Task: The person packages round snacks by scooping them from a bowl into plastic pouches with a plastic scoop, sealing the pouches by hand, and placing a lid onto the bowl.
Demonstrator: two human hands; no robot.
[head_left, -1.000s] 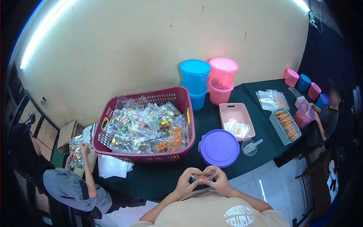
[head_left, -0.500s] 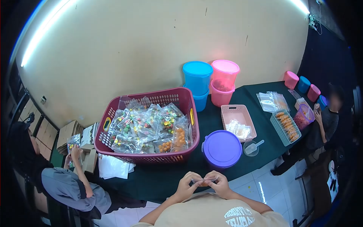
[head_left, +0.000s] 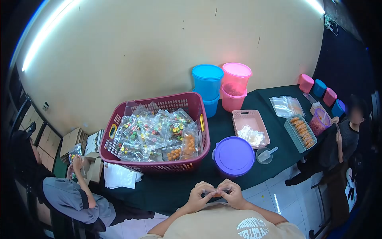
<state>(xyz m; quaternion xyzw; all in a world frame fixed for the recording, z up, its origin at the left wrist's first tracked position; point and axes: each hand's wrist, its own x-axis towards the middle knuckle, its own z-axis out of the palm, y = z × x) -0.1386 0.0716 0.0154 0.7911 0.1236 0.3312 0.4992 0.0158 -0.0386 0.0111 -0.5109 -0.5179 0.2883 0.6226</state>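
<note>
Clear bag (head_left: pixel 222 190) between left grip (head_left: pixel 196 198) and right grip (head_left: pixel 235 195)

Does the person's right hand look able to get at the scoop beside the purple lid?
Probably: the scoop pokes out of a clear cup, unblocked. But the right hand is pinching clear plastic with the left hand, so likely needs freeing.

This looks like a small snack-packing workroom. Filled bags (head_left: pixel 153 133) crowd a basket (head_left: pixel 159 165), beside lidded tubs (head_left: pixel 207 81).
</note>
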